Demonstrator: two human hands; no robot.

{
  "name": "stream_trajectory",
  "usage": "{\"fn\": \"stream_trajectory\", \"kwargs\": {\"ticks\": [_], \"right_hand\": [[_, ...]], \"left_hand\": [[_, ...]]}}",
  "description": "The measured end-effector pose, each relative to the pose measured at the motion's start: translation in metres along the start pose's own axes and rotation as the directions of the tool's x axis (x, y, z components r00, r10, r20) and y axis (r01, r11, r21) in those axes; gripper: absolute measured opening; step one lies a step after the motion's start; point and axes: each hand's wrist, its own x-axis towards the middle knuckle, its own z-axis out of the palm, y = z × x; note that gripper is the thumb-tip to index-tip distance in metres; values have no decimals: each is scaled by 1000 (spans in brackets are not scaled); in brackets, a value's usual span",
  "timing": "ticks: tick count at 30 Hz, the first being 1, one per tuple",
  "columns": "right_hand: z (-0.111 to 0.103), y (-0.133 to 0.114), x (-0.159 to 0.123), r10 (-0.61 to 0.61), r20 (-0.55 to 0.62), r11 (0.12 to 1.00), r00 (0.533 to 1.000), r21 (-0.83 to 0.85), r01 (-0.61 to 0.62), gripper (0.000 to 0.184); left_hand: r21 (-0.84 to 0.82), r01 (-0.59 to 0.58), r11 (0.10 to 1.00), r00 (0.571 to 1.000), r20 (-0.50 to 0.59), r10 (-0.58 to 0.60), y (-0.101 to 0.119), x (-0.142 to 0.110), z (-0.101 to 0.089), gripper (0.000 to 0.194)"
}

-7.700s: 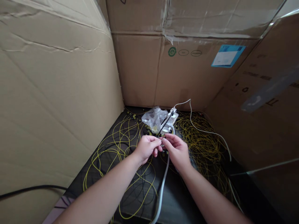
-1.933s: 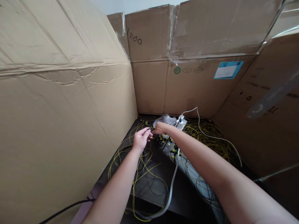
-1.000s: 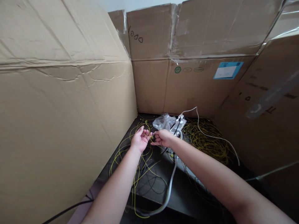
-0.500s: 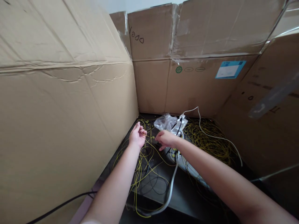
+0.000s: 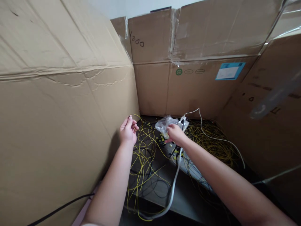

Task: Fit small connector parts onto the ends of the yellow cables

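My left hand is raised at the left, closed in a pinch on a thin yellow cable. A small black tip sticks up at its thumb, and the cable curves down into loose loops. My right hand is over the near edge of a clear plastic bag. Its thumb and forefinger are apart, with nothing visible between them. Close below its fingers lie several small black and yellow pieces, partly hidden by the hand.
A white power strip with a white cord stands behind my right hand. A heap of yellow cable lies at the right on the dark surface. Cardboard walls enclose the left, back and right. A black cable runs lower left.
My hands worked close together earlier and are now apart. My left hand has moved left and up, drawing the yellow cable along. My right hand has moved right, its fingers now parted.
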Motion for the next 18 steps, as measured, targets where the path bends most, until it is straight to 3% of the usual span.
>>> {"fn": "stream_trajectory", "kwargs": {"ticks": [3,5,7,9,11,14,16,18], "right_hand": [[-10,-18,-10,-73,-21,995,997,73,74,22],[-21,-36,-20,-185,-55,961,981,200,193,20],[-34,-57,-32,-321,-114,878,940,335,341,17],[-43,-75,-49,-424,-118,824,898,362,436,16],[-45,-87,-68,-481,34,850,876,262,457,21],[-38,-90,-94,-438,368,867,820,-70,494,28],[-31,-85,-104,-390,474,815,790,-222,535,30],[-29,-77,-107,-382,490,792,783,-263,551,33]], "left_hand": [[145,-67,987,997,50,60,10,-9,6,29],[179,-92,979,994,77,80,18,-16,11,26],[186,-80,979,993,103,61,27,-25,17,23],[218,-66,974,989,142,35,33,-35,25,21],[312,-93,945,977,212,26,37,-47,34,20],[487,-205,849,932,363,17,37,-64,46,19],[547,-274,791,894,449,-1,36,-73,51,17],[568,-292,770,867,497,-38,36,-79,53,16]]}}
